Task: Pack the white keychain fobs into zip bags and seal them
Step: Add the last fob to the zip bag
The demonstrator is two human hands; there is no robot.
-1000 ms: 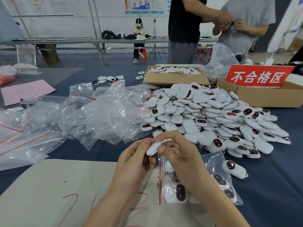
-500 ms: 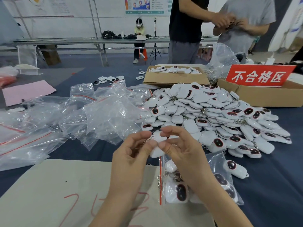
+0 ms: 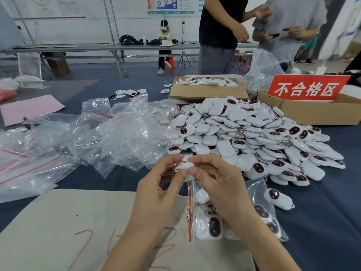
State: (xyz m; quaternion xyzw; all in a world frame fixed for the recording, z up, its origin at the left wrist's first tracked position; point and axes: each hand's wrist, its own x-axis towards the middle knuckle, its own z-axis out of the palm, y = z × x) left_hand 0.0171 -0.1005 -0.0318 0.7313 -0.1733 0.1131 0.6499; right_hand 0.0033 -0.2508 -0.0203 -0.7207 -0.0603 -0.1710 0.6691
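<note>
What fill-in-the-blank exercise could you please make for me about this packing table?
1. The left hand and the right hand together pinch one white ____.
2. The zip bag beneath the right hand has a ____ seal strip.
3. The heap of fobs lies to the ____ of the empty bags.
4. The sign stands on a box made of ____.
Missing words: fob, red, right, cardboard.
</note>
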